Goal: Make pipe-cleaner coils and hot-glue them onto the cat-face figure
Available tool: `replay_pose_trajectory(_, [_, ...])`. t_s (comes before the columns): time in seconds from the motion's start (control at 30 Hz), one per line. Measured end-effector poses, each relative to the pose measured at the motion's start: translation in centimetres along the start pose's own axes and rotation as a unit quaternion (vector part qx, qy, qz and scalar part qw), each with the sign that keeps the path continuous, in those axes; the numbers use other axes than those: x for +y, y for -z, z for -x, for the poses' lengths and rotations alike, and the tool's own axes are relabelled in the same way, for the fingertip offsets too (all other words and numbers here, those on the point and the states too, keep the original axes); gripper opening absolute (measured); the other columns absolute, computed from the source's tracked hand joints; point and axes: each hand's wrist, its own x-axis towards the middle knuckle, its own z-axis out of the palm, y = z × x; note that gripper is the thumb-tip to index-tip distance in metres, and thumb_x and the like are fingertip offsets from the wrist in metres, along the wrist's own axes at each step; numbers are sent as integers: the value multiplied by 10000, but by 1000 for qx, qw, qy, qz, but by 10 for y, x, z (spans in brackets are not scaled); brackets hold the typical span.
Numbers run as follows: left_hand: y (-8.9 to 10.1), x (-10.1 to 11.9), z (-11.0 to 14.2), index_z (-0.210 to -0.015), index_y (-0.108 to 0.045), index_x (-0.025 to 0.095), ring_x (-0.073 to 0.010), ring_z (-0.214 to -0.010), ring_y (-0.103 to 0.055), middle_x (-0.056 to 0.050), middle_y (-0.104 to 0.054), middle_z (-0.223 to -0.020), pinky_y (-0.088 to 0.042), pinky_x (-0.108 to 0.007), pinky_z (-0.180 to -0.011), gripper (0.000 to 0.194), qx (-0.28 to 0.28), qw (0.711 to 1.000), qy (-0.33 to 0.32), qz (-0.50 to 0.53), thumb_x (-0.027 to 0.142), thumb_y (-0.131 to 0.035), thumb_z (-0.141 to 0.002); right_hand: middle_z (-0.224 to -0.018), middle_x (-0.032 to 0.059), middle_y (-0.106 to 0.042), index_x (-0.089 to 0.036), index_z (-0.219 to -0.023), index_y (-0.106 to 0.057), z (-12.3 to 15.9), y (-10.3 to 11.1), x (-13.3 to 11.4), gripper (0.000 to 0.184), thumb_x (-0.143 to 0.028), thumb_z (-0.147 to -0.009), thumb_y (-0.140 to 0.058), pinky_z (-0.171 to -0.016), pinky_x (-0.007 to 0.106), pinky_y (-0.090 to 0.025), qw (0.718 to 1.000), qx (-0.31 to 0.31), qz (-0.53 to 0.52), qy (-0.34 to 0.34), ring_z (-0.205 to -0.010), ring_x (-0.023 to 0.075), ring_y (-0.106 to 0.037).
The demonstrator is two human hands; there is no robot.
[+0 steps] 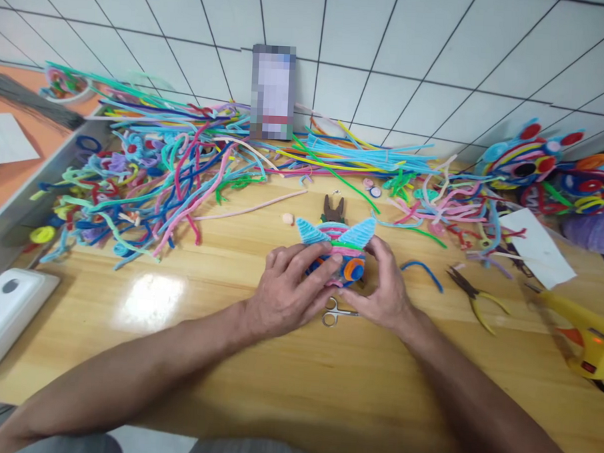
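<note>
"So, where is the fuzzy blue-eared figure (348, 251) held?"

"Between the fingers (307, 257): its front is crossed by those of the left hand (290, 287), slightly parted; its side is cupped by those of the right hand (386, 290), thumb spread below."

"And beyond them?"

"Scissors (348, 313) are seen just nearer; pliers (474, 294), farther right."

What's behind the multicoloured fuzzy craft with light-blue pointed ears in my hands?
Just behind the multicoloured fuzzy craft, a dark-brown two-pronged tool head pokes out. The craft covers the rest, which can't be seen.
</note>
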Motion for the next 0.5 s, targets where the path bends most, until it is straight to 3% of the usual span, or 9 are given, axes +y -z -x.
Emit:
replay_pose_trajectory(0.23, [0, -1, -1, -1460, -497, 130, -306, -1197, -653, -203, -718, -1308, -484, -418, -970, 583, -3, 1000, 1, 9, 323, -737, -965, -1463, 194, -588, -258, -1651, -270, 0, 0, 1, 1008, -488, -849, -835, -1031, 596, -593, 1000, 0, 4, 8, -1309, 391, -630])
replay_pose_trajectory(0.5, [0, -1, 0, -1438, -506, 161, -310, -1198, -664, -195, -726, -1314, -486, -426, -970, 539, -6, 1000, 3, 8, 329, -725, -975, -1476, 192, -576, -265, -1661, -241, -1, 0, 1, 1010, -472, -861, -822, -1040, 594, -597, 1000, -1, 10, 11, -1324, 385, -624])
